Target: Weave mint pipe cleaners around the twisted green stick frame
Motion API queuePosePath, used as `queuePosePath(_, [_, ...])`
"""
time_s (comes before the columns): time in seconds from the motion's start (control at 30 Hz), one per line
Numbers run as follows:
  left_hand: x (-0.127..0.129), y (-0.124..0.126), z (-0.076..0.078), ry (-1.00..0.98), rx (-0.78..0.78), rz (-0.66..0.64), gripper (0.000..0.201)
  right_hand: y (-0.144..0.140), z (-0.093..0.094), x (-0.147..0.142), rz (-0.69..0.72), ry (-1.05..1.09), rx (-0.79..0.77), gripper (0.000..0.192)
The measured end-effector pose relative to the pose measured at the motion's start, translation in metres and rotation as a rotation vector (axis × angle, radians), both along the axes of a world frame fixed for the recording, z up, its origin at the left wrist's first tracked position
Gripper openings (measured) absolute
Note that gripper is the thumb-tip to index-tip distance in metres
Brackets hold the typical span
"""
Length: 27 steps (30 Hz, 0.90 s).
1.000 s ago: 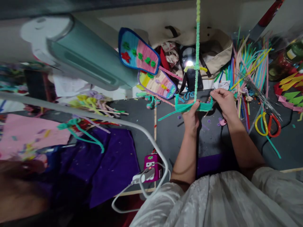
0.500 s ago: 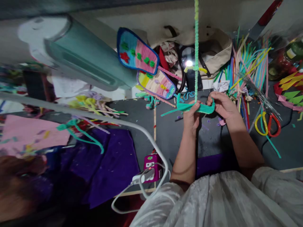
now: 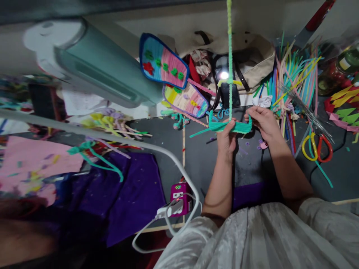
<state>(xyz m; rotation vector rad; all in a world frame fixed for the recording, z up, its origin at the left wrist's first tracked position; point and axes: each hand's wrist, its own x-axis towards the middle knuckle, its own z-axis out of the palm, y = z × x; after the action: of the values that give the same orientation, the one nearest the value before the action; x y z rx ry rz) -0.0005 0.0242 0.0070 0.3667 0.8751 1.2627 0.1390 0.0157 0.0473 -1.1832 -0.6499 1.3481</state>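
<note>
Head view: left hand (image 3: pixel 227 139) pinches the teal pipe-cleaner bundle (image 3: pixel 224 126) mid-length; right hand (image 3: pixel 262 121) grips its end, fingers closed. Bundle held above dark worktop (image 3: pixel 202 157). Likely mid-wrap; next needs tight winding. Scissors (image 3: pixel 318 146) right.

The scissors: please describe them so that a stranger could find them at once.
Look right of the person's right hand, on the dark floor below the heap of coloured pipe cleaners. The scissors lie there, the only thing with two loop handles, one yellow, one red.
</note>
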Motion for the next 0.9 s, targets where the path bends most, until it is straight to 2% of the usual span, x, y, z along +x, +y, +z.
queuePosePath(0.1, [0.0, 0.0, -0.002, -0.008, -0.016, -0.028, 0.037, 0.0, -0.001, 0.003, 0.056, 0.107, -0.036, 0.035])
queuePosePath(0.2, [0.0, 0.0, -0.003, 0.004, -0.028, -0.029, 0.036, 0.001, -0.005, 0.002, 0.055, 0.123, -0.028, 0.036])
queuePosePath(0.43, [0.002, 0.0, -0.004, 0.032, -0.036, -0.01, 0.034, 0.005, -0.012, -0.004, -0.134, -0.105, 0.109, 0.032])
queuePosePath(0.53, [0.004, -0.002, -0.005, 0.056, -0.028, -0.046, 0.031, 0.006, -0.015, -0.001, -0.183, -0.209, 0.162, 0.028])
queuePosePath(0.63, [0.005, -0.002, -0.005, 0.058, -0.04, -0.059, 0.033, 0.007, -0.018, 0.001, -0.208, -0.223, 0.176, 0.03])
queuePosePath(0.77, [0.004, 0.0, -0.007, 0.049, -0.051, -0.012, 0.038, 0.006, -0.016, -0.001, -0.142, -0.151, 0.092, 0.041])
queuePosePath(0.9, [0.001, 0.002, -0.012, 0.044, -0.024, 0.061, 0.044, 0.004, -0.013, 0.0, 0.051, -0.198, 0.026, 0.044])
